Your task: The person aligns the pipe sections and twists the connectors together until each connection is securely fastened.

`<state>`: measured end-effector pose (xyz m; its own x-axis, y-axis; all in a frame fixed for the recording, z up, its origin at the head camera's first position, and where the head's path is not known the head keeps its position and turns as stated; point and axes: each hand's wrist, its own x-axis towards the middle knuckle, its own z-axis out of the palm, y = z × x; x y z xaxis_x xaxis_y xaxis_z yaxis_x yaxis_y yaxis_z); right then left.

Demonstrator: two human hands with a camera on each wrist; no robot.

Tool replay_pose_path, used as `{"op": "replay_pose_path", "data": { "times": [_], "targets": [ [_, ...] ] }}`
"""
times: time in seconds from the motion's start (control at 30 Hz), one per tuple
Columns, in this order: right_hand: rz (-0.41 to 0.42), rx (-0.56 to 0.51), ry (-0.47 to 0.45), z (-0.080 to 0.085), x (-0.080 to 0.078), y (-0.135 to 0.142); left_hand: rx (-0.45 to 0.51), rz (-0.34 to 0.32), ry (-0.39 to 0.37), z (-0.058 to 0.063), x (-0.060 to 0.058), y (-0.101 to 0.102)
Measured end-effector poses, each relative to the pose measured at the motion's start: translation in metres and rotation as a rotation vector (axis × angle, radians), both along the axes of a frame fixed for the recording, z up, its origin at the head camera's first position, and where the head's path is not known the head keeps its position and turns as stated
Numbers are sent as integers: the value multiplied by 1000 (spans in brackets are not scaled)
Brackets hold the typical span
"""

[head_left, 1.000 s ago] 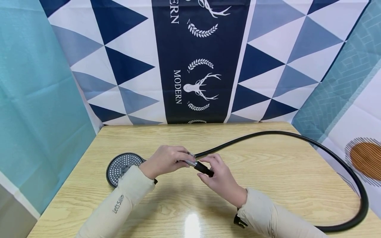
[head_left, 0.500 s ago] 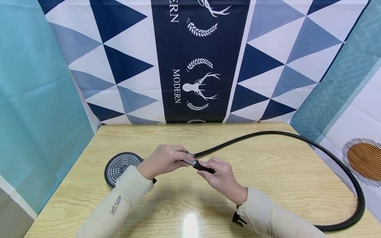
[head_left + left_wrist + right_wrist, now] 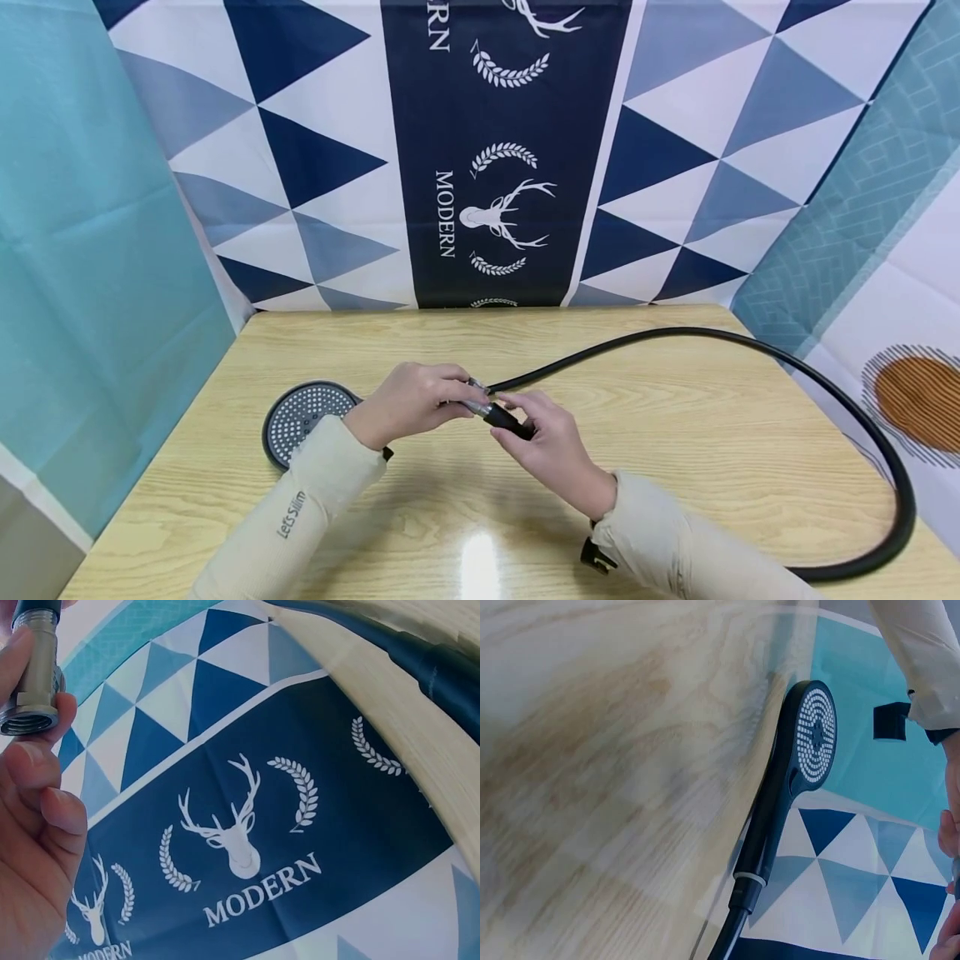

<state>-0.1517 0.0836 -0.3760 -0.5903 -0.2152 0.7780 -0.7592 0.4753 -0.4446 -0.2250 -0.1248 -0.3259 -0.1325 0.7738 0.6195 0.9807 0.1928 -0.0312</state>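
A metal fitting (image 3: 477,408) with a threaded open end (image 3: 28,720) is held between the fingers and thumb of my left hand (image 3: 412,407). From the fitting's other end a black sleeve (image 3: 504,419) points toward my right hand (image 3: 555,450), whose thumb and fingers curl around it, the index finger slightly raised. Behind my left wrist, a dark shower head (image 3: 309,421) lies with its spray face up. In the right wrist view its handle (image 3: 761,832) joins a black hose (image 3: 727,937) through a collar. Whether the sleeve belongs to the same hose is hidden by my hand.
On the wooden table (image 3: 660,433) the black hose (image 3: 847,392) runs from behind my hands, loops past the right side and returns beneath my right forearm. A patterned cloth (image 3: 495,217) stands at the back. A teal panel (image 3: 97,250) borders the left.
My right fingers close on the black sleeve half a second ago, then loosen a little now, with the index finger lifting. The left hand keeps its hold, and the shower head lies still.
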Motion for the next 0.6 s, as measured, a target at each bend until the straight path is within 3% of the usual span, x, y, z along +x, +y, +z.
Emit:
{"op": "replay_pose_path", "data": {
  "times": [0.13,0.4,0.6],
  "targets": [
    [-21,-32,-15,0,0,-7,-9,-14,-9,3,-1,-4],
    [-58,-239,-405,7,1,-27,-50,-8,-53,10,-4,-18],
    [-81,-274,-519,9,-7,-39,-89,22,-35,11,-10,-29]
  ]
}}
